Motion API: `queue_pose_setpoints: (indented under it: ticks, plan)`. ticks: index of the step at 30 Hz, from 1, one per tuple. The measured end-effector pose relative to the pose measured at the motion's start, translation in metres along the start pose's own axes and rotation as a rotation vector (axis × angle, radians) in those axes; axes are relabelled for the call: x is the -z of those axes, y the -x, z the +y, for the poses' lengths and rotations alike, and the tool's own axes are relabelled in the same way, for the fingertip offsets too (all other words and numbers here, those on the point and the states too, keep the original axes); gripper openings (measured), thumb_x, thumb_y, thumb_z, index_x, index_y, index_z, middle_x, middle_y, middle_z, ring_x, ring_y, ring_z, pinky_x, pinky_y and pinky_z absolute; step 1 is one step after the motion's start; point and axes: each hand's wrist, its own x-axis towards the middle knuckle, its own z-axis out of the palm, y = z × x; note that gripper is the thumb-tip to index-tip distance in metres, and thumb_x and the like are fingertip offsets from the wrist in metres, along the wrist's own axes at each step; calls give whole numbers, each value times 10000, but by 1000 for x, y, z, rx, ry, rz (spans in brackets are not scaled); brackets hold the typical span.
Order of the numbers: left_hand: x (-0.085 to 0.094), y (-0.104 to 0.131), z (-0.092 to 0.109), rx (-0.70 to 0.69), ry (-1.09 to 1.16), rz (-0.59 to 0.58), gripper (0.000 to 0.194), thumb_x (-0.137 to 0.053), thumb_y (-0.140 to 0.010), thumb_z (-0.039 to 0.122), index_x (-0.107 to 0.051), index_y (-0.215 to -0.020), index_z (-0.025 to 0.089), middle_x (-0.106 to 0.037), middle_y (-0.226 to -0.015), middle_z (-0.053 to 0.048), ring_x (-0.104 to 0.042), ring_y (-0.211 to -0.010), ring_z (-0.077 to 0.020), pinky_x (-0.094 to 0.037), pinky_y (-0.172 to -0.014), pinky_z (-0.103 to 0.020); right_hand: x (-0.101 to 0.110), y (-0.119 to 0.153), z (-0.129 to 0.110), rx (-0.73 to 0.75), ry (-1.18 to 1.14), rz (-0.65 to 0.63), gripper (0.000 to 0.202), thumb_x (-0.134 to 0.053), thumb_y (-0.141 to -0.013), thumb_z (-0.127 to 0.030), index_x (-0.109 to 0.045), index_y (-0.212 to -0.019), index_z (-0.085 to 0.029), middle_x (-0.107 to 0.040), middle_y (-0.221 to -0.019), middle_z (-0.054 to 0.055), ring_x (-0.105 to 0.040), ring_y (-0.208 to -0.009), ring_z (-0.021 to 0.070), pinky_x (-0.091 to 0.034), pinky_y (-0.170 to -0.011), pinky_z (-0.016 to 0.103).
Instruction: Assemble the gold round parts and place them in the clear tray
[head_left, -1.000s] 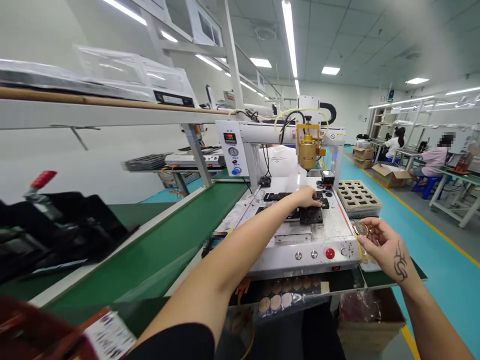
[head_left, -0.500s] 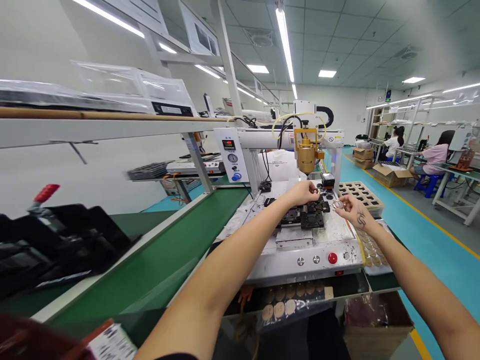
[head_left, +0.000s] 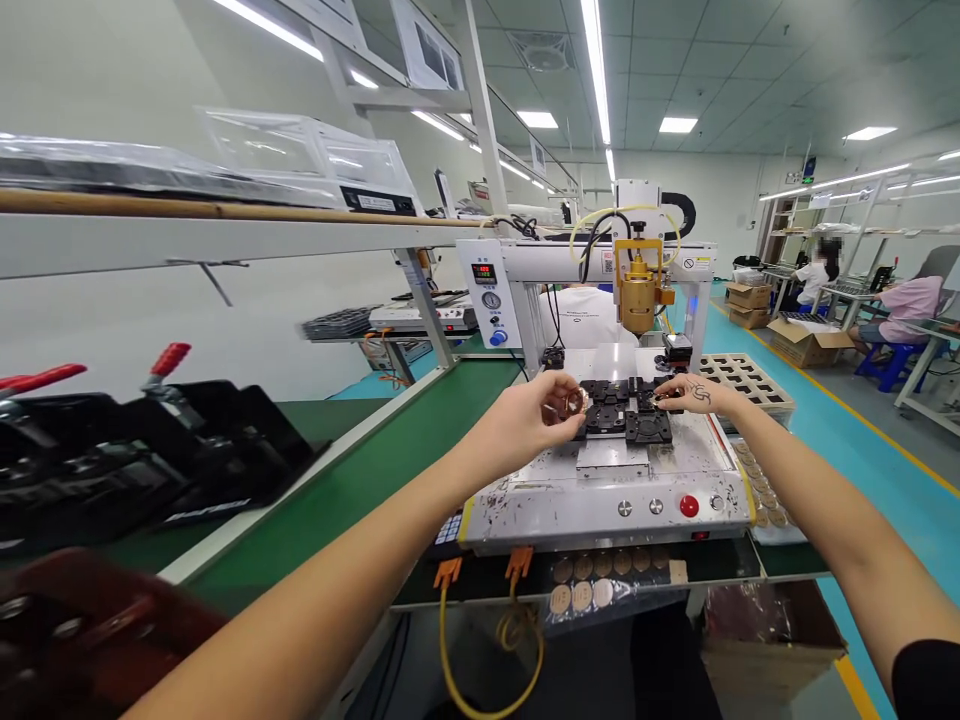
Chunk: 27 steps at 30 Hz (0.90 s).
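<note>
My left hand (head_left: 541, 410) is closed in a pinch on a small round piece (head_left: 576, 402) with a shiny copper-coloured rim, held at the left edge of the black fixture (head_left: 649, 428). My right hand (head_left: 688, 393) reaches in from the right with its fingertips pressed together at the fixture's back right part. A shiny bit of a second round piece (head_left: 655, 402) shows under those fingertips; most of it is hidden. The fixture has several black blocks and sits on the machine's white bed (head_left: 540, 500). Above and behind it hangs the gold-coloured machine head (head_left: 638, 300).
Push buttons and a red button (head_left: 688, 506) line the machine's front. Right of it are a slotted tray (head_left: 742, 380) and round tan discs (head_left: 761, 490). More discs (head_left: 582, 597) lie in plastic below. Red-handled clamps (head_left: 169, 360) stand left, past a green belt (head_left: 330, 520).
My left hand has moved left from the fixture's back to its left side, the round piece in it. My right hand has moved left onto the fixture with its round piece. The view has shifted.
</note>
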Motion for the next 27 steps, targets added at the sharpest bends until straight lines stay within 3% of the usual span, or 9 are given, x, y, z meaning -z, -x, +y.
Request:
queue_pose_setpoints:
  ticks: [4,8,14,18,22,24,27]
  plan:
    - [11,35,-7,22,40,41,370,-726,-877,431,-631,-1149,199,-729,-1047,-47,-685,-859,-180,-585,-840,-354,-9,-3,5,28,63,67,445,-675,-974,-532,-833,-1193,-178,-769,-1196,136,-694,-1092,298,-525,-943,386]
    - [17,65,-9,67,49,75,403,-731,-896,450,-633,-1196,199,-723,-1046,-51,-690,-848,-185,-598,-810,-346,-17,-7,12,41,121,164,425,-715,-941,-508,-851,-1162,-172,-764,-1120,153,-676,-1095,321,-525,-944,408]
    - [1,83,6,-2,41,160,313,-698,-927,378,-647,-1183,206,-694,-969,-25,-648,-828,-163,-562,-794,-300,-16,3,-4,24,164,307,322,-750,-908,-475,-865,-1035,-202,-726,-957,132,-646,-970,297,-522,-899,415]
    - [-22,107,0,-13,116,209,317,-700,-922,336,-644,-1198,190,-682,-957,-25,-658,-816,-156,-571,-788,-283,-33,71,-26,-21,171,595,380,-543,-1049,-459,-775,-1155,-178,-681,-1119,142,-603,-1093,286,-478,-992,438]
    - [-44,146,-25,34,157,202,339,-727,-910,324,-643,-1205,180,-687,-923,-18,-666,-766,-149,-579,-753,-275,-77,170,-35,-44,190,798,336,-670,-999,-515,-685,-1054,-184,-636,-996,81,-564,-886,226,-472,-834,377]
    - [-60,162,-39,71,205,132,328,-723,-906,324,-642,-1188,176,-691,-904,-18,-669,-763,-154,-576,-752,-284,-102,204,-30,-46,268,842,364,-704,-978,-549,-648,-970,-190,-612,-942,65,-557,-884,232,-458,-832,383]
    - [-93,178,-61,112,255,-47,323,-728,-876,322,-650,-1155,181,-711,-927,-28,-679,-809,-176,-569,-790,-316,-136,222,-27,-85,364,955,396,-707,-979,-566,-603,-933,-187,-598,-940,82,-553,-923,261,-445,-853,416]
